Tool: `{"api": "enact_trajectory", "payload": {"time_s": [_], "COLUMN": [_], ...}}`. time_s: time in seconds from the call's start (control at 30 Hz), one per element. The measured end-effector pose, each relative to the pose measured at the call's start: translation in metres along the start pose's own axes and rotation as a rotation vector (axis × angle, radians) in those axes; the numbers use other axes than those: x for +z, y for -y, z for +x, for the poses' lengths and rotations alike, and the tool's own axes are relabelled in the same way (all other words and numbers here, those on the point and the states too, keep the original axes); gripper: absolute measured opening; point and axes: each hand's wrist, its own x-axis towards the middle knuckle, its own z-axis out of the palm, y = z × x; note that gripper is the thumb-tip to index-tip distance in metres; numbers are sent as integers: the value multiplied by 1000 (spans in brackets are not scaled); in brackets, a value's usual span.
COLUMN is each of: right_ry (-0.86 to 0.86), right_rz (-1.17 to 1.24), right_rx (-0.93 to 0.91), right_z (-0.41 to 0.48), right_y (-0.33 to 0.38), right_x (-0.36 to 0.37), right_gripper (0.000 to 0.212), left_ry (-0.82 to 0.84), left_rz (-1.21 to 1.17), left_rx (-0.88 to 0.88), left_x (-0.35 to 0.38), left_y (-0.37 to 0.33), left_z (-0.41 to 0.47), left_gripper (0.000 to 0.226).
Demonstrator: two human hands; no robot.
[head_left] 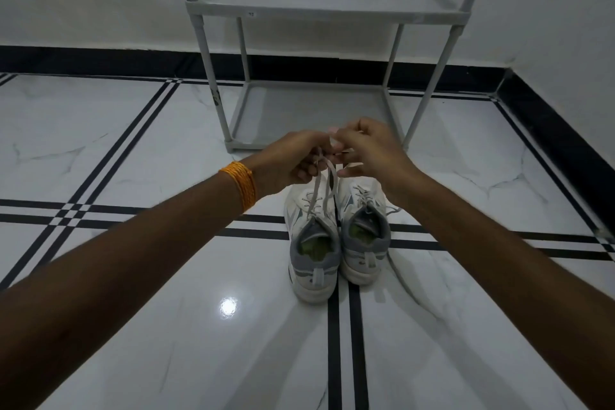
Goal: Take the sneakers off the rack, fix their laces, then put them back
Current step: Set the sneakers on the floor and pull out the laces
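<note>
Two white and grey sneakers stand side by side on the floor, heels toward me: the left sneaker (312,243) and the right sneaker (364,230). The laces (321,190) of the left sneaker rise as two strands from its eyelets into my hands. My left hand (293,160), with an orange thread band at the wrist, pinches the strands above the shoe. Touching it from the right, my right hand (369,150) grips the lace ends with its fingertips. The right sneaker's laces lie loosely tied on its tongue.
A grey two-tier shoe rack (319,13) stands against the white wall just beyond the sneakers, with both shelves bare. The floor is glossy white marble tile with black stripes. A black skirting runs along the walls, with a corner at the right.
</note>
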Motion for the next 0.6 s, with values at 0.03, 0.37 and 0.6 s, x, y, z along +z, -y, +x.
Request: {"api": "enact_trajectory", "payload": {"time_s": [0.03,0.37,0.6], "right_ry": [5,-117,-208], "right_rz": [-47,-585,-1273], "right_rx": [-18,-100,64], "right_z": [-4,4,14], "right_y": [0,-4,-66], "right_x": [0,-34,-83], "right_gripper": [30,19,32], "left_ry": [1,-408,-479], "left_rz": [-47,647,1123], "left_rx": [1,482,325], "left_x": [0,-26,-87], "left_y": [1,22,92], "left_z": [0,1,4], "left_gripper": [17,21,16]}}
